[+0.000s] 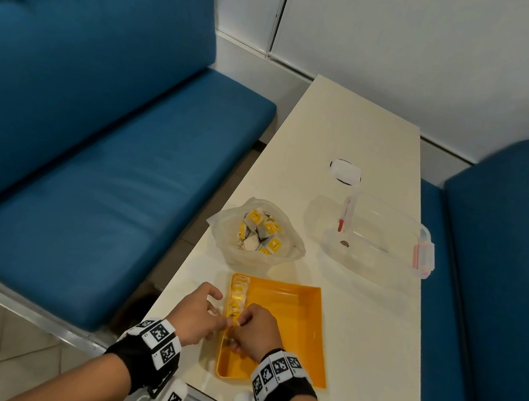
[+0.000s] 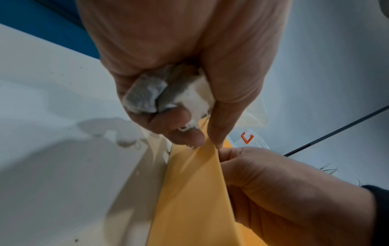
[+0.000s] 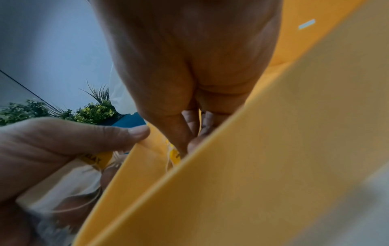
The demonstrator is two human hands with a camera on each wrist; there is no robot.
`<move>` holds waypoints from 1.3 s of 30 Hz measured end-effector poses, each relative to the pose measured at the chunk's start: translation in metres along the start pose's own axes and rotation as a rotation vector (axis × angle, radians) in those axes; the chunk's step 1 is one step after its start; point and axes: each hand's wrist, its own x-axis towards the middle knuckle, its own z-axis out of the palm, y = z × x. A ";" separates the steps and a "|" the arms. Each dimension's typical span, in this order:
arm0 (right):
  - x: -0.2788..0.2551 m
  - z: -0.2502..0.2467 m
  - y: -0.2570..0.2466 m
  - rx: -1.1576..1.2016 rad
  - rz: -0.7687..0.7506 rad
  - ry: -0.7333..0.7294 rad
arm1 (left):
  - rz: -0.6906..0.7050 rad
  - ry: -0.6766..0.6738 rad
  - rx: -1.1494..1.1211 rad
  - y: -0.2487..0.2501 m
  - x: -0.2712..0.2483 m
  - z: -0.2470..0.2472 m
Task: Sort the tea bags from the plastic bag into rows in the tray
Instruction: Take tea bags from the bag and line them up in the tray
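Writing: a yellow tag [image 3: 95, 160] under the left thumb carries dark letters, blurred, not legible; the clear box [image 1: 385, 237] bears a small round sticker, too small to read.
Tea bags: grey-white paper pouches with yellow tags; a clump of them [image 2: 166, 94] sits clenched in the left hand [image 1: 200, 315], one row [image 1: 237, 295] lines the tray's left wall, and more fill the open plastic bag [image 1: 258, 232] just beyond the tray.
Tray: the shallow yellow tray [image 1: 304, 314] lies at the near end of the white table [image 1: 354, 128], between blue benches [image 1: 92, 138].
Left hand: curled round the clump at the tray's left rim, thumb pressing the tag.
Right hand: the right hand [image 1: 254, 332] reaches inside the tray, fingertips pinched on a yellow-tagged bag [image 3: 174, 154] against the wall, touching the left hand's fingers.
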 end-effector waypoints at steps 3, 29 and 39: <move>-0.002 0.003 0.000 -0.004 0.008 0.035 | -0.007 -0.005 -0.009 -0.001 0.000 0.000; -0.038 -0.029 -0.056 -0.248 -0.521 -0.141 | -0.127 -0.314 -0.715 0.031 -0.021 -0.026; -0.026 -0.040 -0.045 -0.099 -0.575 0.064 | -0.074 -0.399 -0.608 0.027 -0.018 -0.028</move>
